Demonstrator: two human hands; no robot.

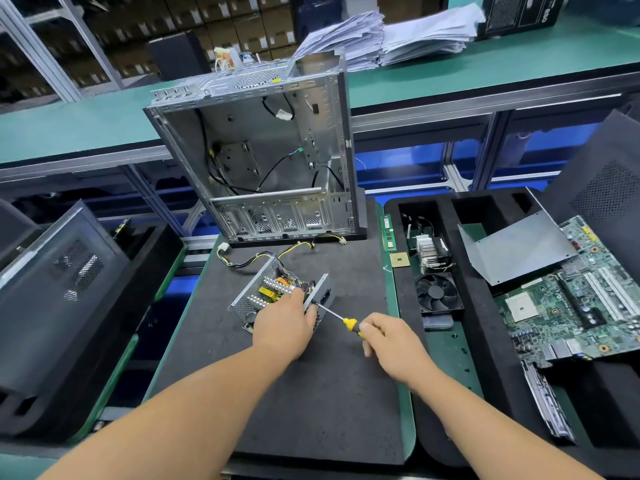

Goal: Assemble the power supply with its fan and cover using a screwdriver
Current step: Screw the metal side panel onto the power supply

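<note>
On foam mat [311,393], hands grip power supply [273,296], screwdriver [337,317].

The left hand [282,323] grips the open power supply [273,294] on the black foam mat [311,393]. The right hand [393,344] holds a yellow-handled screwdriver [341,320], its tip against the supply's end plate beside the left hand's fingers. Beyond both hands stands an empty computer case [263,150]. Right of the right hand lie a black fan [438,294], a heatsink [429,251] and a motherboard [571,299].
</note>
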